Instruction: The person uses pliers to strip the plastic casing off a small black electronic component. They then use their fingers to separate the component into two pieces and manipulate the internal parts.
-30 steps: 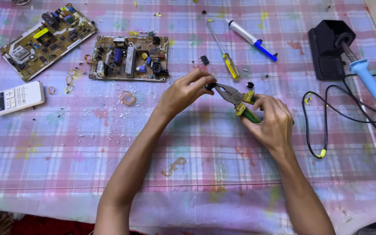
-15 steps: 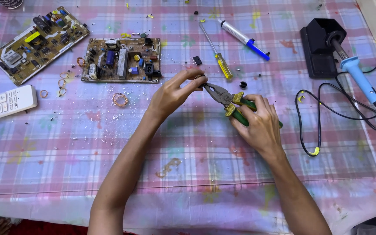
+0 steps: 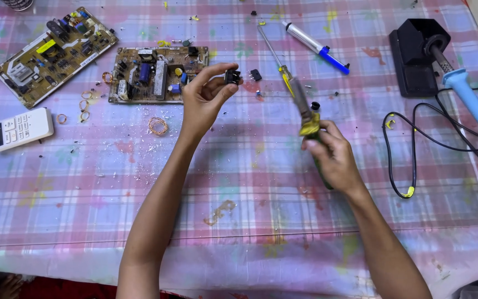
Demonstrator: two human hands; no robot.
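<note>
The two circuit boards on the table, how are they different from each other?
The left circuit board is longer and lies slanted near the white remote; the right circuit board is shorter and lies almost straight, close to the left hand. The left one carries a yellow strip; the right one has a blue part and a grey block. Both are brownish, face up, and crowded with small parts on the checked tablecloth.

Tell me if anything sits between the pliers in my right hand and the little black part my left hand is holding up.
Nothing visible does. The pliers and the small black part are apart, with only bare tablecloth showing beneath the gap between them.
</note>
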